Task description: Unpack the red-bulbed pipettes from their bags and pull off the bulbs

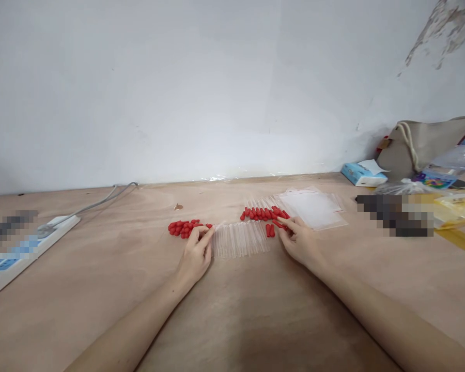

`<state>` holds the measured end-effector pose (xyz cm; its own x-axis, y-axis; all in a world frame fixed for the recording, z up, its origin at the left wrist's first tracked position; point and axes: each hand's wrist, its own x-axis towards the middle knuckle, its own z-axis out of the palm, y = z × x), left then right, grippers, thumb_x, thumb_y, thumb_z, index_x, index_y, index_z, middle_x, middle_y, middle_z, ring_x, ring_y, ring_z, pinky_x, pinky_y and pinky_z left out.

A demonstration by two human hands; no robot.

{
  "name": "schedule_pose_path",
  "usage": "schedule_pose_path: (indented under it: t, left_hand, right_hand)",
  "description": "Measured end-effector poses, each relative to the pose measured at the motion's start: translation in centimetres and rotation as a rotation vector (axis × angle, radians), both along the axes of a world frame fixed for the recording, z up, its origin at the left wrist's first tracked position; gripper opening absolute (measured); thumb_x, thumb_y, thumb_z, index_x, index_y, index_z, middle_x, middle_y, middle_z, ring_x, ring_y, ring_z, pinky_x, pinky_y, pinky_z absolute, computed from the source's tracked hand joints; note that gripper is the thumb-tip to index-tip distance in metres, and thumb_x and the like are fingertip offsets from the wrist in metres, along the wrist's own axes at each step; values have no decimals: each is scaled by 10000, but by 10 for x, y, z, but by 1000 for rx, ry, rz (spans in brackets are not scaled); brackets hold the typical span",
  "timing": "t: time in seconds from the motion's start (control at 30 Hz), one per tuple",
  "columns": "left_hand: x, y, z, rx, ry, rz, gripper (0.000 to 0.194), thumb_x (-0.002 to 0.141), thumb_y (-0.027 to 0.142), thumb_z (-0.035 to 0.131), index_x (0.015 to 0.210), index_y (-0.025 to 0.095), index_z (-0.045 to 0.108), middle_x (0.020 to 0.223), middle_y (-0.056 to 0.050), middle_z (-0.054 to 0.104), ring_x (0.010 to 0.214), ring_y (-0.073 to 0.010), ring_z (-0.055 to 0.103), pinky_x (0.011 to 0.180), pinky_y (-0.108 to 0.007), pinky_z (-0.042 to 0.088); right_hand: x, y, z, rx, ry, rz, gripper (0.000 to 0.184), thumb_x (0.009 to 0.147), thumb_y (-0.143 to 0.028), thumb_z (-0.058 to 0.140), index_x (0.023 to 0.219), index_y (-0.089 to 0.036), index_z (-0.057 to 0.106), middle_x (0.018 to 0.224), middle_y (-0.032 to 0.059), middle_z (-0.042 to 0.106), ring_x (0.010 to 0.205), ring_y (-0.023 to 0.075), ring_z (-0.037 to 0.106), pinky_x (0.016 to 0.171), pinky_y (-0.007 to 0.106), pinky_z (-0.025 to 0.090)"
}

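A row of thin clear dropper tubes (240, 240) lies side by side on the table between my hands. My left hand (197, 254) is closed in a pinch at the row's left end, on what looks like one clear tube. Beside its fingertips is a heap of red rubber bulbs (182, 228). At the right end, the thumb and fingers of my right hand (299, 242) pinch a red rubber bulb (279, 225). Two more red bulbs (270, 230) rest just left of that hand. Behind them, several clear tubes with red bulbs (260, 213) lie in a row.
Clear plastic bags (312, 206) lie behind my right hand. Farther right are a blue tissue pack (363, 174), a grey bag (430, 142) and yellow-clear packaging (455, 209). On the left lies a white power strip (58, 225) with a grey cable (101, 202). A wall (201, 93) rises behind the table.
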<state>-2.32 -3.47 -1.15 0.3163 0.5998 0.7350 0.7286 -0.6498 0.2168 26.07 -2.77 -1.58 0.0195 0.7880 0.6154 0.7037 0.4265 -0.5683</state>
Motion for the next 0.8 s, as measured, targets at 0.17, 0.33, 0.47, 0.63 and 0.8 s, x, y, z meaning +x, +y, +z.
schedule_pose_path:
  t: [0.17, 0.33, 0.47, 0.63, 0.8]
  left_hand:
    - [6, 3, -1, 64, 55, -12, 303, 815, 74, 411, 1076, 153, 543, 837, -57, 518, 782, -135, 524, 696, -259, 476]
    - [5, 3, 2, 120, 163, -18, 209, 804, 71, 418, 888, 155, 589, 786, -47, 562, 771, -143, 542, 701, -260, 480]
    - [7, 1, 0, 55, 143, -45, 173, 809, 133, 452, 878, 160, 608, 809, -50, 576, 760, -138, 558, 687, -256, 493]
    - [9, -4, 0, -49, 109, -93, 200, 799, 264, 519, 921, 143, 622, 952, -93, 580, 899, -180, 573, 771, -295, 505]
    - [8, -7, 3, -87, 115, -111, 289, 786, 288, 539, 1023, 131, 592, 980, -105, 565, 935, -197, 549, 799, -330, 494]
  right_hand:
    - [2, 2, -5, -143, 42, -36, 193, 744, -311, 501, 865, -175, 565, 701, 12, 592, 544, 112, 520, 546, 248, 431]
    - [3, 2, -6, -219, -5, -61, 166, 747, -345, 498, 803, -204, 566, 755, 6, 626, 596, 123, 547, 564, 251, 407]
    - [0, 2, -3, -207, -64, -42, 157, 763, -331, 485, 780, -207, 579, 760, 7, 637, 671, 142, 566, 593, 255, 394]
    - [-1, 2, -1, -167, -162, -67, 169, 772, -323, 485, 784, -215, 615, 742, 12, 645, 688, 161, 564, 603, 273, 364]
    - [3, 1, 0, -115, -181, -131, 190, 791, -338, 478, 832, -236, 632, 801, 15, 660, 768, 189, 560, 678, 315, 346]
